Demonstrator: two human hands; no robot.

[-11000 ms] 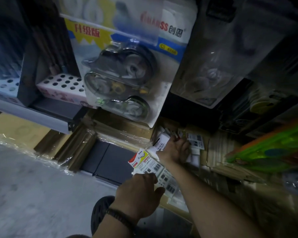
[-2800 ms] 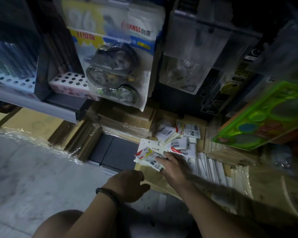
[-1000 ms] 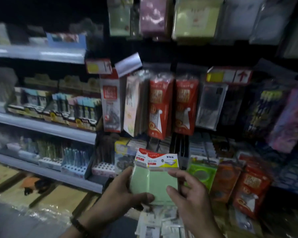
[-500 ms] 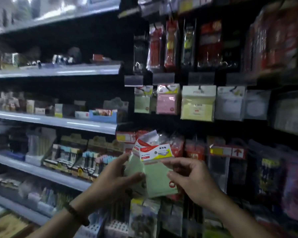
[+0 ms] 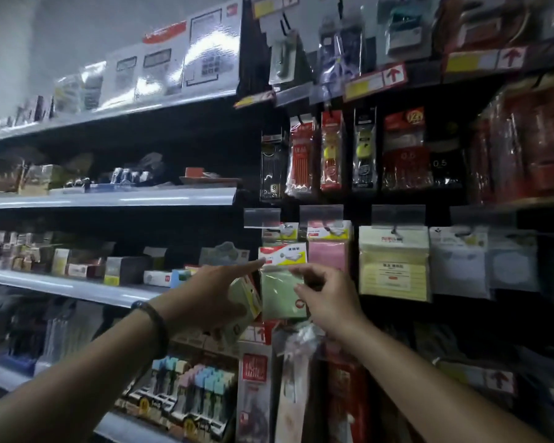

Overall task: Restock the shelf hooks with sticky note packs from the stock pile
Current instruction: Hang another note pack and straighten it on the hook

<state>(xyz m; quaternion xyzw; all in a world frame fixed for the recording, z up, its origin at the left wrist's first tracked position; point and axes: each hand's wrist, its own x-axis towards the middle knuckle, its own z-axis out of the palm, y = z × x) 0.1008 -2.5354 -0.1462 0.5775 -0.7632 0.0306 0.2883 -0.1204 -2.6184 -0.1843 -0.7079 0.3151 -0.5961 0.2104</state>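
Note:
A green sticky note pack (image 5: 280, 295) with a red, white and yellow header is held up against the shelf hooks, just below another green pack (image 5: 280, 232) hanging on a hook. My right hand (image 5: 328, 297) pinches the raised pack at its upper right edge. My left hand (image 5: 210, 297) holds more green packs (image 5: 247, 298) against its palm, and its index finger stretches out to the raised pack's header. A pink pack (image 5: 328, 251) and a yellow pack (image 5: 394, 266) hang on hooks to the right.
Clear price-label holders (image 5: 262, 218) stick out above the hooks. Pen and refill packs (image 5: 331, 151) hang in the row above. Grey shelves (image 5: 109, 198) with small boxes run to the left. Red-headed packs (image 5: 255, 372) hang below my hands.
The view has lifted from the floor stock pile to the hook row. Both hands have carried the green packs up and forward to the green-pack hook, and the left index finger now points along the header.

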